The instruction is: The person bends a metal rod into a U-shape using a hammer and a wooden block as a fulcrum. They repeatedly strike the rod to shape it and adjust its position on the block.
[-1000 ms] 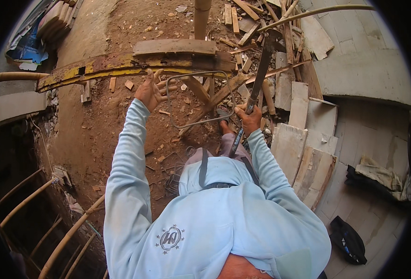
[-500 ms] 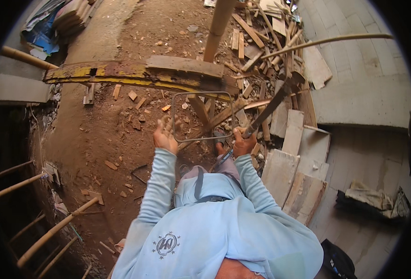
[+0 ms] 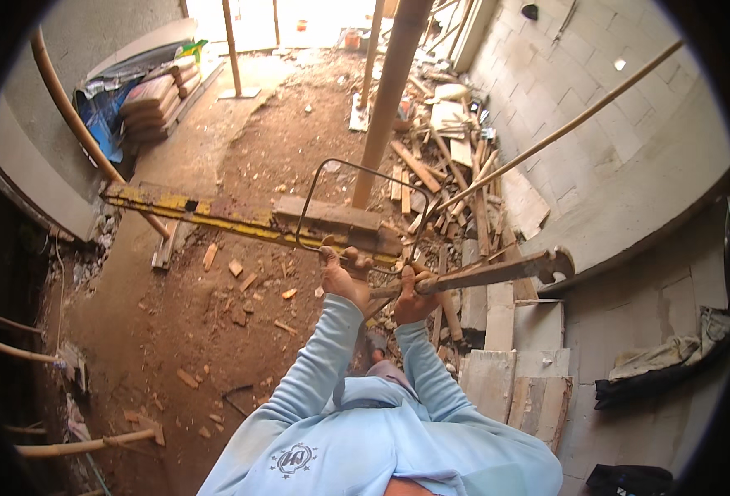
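A bent steel-rod rectangle [image 3: 310, 198] stands tilted in front of me, its near side running by my hands. My left hand [image 3: 346, 274] is closed around that near side. In my right hand [image 3: 415, 301] is the shaft of a long rusty steel bar wrench [image 3: 497, 272], its notched head pointing right. The two hands are close together, just this side of a worn yellow beam [image 3: 216, 217]. A short wooden board [image 3: 328, 213] lies along the beam's right part, partly seen through the rod rectangle.
A thick pole [image 3: 390, 107] rises beyond the beam. Scrap wood [image 3: 464, 157] is heaped to the right, near a block wall [image 3: 580, 91]. Pale boards [image 3: 489, 380] lie by my right side. Stacked sacks [image 3: 148, 107] stand far left; bamboo poles [image 3: 80, 124] cross the left side.
My left hand has moved right and closed on the rod rectangle, which now tilts more. The bar wrench has swung down toward level, pointing right. The view has lifted toward the bright far end.
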A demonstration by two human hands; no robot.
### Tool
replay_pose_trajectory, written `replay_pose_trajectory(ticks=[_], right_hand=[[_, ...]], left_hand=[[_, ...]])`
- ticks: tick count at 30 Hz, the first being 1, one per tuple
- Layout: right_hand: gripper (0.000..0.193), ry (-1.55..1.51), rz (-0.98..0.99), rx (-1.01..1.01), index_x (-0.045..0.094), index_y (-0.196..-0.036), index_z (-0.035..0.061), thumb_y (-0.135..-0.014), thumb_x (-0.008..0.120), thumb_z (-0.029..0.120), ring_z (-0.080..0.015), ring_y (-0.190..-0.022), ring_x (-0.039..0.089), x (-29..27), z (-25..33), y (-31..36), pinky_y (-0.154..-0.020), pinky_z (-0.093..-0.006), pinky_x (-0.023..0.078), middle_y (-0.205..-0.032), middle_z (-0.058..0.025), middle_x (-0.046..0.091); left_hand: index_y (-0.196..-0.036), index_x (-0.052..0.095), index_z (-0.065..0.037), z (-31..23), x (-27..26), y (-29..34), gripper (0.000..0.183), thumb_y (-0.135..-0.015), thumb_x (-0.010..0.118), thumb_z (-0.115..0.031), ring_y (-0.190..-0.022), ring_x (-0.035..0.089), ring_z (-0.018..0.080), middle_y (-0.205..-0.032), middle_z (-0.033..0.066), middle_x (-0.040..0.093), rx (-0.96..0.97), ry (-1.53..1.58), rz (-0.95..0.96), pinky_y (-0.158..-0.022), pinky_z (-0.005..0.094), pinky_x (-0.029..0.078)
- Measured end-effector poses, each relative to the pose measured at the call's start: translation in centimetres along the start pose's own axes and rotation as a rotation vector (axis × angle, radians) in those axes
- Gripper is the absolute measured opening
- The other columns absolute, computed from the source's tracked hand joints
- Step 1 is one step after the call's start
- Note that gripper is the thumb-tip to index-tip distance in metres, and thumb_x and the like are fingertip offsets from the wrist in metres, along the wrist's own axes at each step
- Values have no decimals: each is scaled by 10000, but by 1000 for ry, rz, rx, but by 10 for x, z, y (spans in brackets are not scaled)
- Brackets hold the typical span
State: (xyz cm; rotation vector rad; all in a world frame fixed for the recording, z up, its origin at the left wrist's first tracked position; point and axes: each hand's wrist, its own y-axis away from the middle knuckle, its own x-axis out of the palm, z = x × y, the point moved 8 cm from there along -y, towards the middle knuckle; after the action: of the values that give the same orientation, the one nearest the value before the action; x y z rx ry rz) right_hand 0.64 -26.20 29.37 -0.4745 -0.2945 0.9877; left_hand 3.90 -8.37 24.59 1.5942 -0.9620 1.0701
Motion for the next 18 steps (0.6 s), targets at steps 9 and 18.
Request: replay_pose_trajectory(ticks=[9,18], right_hand=[[207,-411,131,104,501,-829,62,-865,687,-20,-128,-606,597,-21,44,36,-549,-271,504,-775,-89,638],[204,82,182,288,551,-736,59,-838,727,50,-83,-456,509,-111,-30,15,-432,-258,410,-551,12,534]], left_hand=[[-1234,528,-165,-54,148,17,342,-1024,427,-416,-419,185,59,-555,-66,246,-127,-393,537,-378,243,182],[-1283,504,-162,-133,191,75,401,-1048,331,-438,-427,195,54,-572,-59,235,-385,-367,909,-377,239,196]])
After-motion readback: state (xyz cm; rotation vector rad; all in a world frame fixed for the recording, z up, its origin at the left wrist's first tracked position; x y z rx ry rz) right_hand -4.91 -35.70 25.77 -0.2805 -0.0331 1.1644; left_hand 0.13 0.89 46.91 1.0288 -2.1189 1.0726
